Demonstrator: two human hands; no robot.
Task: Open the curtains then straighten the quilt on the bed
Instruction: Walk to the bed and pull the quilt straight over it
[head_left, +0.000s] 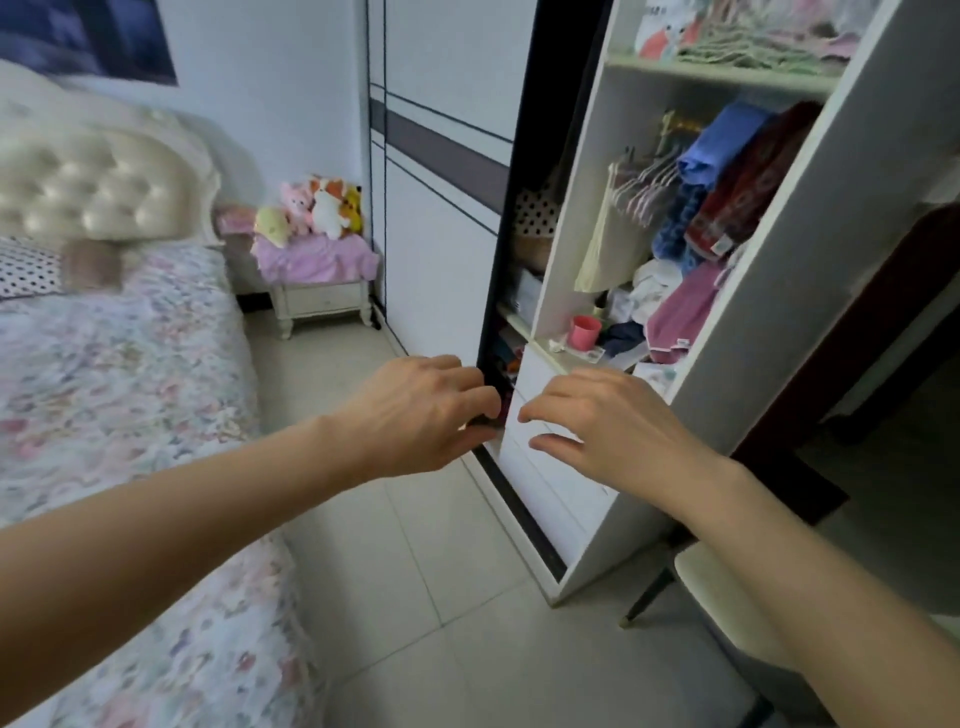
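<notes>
Left hand (415, 415) fingers hidden behind wardrobe door (441, 234) edge — grip unclear; quilt (130, 374) cut off, blurred.

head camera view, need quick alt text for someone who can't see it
Two bare arms reach toward a white wardrobe: the left hand curls around the dark edge of its sliding door, the right hand hovers open beside it. Cluttered shelves of clothes show inside. A bed with a floral quilt lies to the left.

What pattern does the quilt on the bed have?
The quilt has a pastel floral pattern, pink and pale tones on white; the head view shows it.
</notes>
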